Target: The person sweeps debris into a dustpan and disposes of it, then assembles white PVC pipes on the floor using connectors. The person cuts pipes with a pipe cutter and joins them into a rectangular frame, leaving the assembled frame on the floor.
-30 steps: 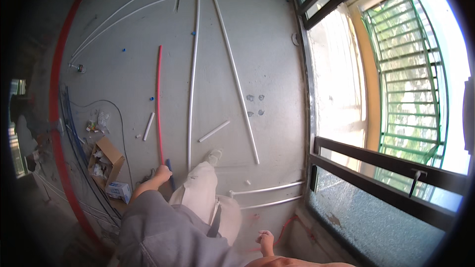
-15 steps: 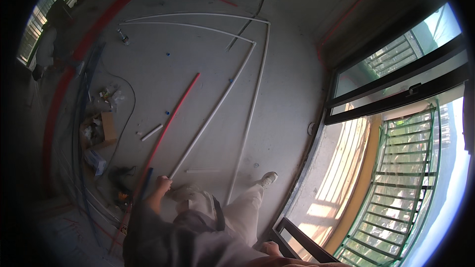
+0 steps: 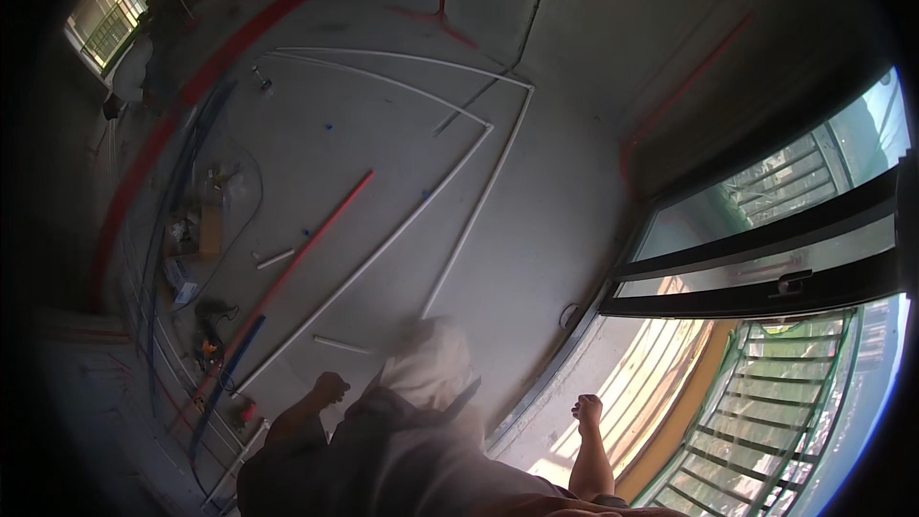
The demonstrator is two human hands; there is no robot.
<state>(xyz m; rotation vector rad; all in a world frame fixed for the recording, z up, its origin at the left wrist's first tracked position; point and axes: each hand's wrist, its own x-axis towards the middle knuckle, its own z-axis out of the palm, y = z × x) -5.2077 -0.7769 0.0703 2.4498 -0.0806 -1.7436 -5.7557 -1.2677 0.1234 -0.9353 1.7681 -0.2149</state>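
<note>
My left hand, dim and a little blurred, hangs beside my body with its fingers curled and nothing visible in them. Closest to it are a short white pipe piece and a long white pipe, both lying on the floor. Over by the window side, my right hand is raised with its fingers folded in, and no object shows in it. A second long white pipe runs alongside the first; each bends at a corner towards the far left. My trouser leg covers part of the floor.
Left of the pipes lie a red pipe, a blue pipe, a short white tube and an open cardboard box among cables. An open black-framed window juts in at the right, beside green railings.
My view has turned and shifted. My right hand has come up and forward from the lower edge. My left hand, earlier at the near end of a white pipe, is now away from it.
</note>
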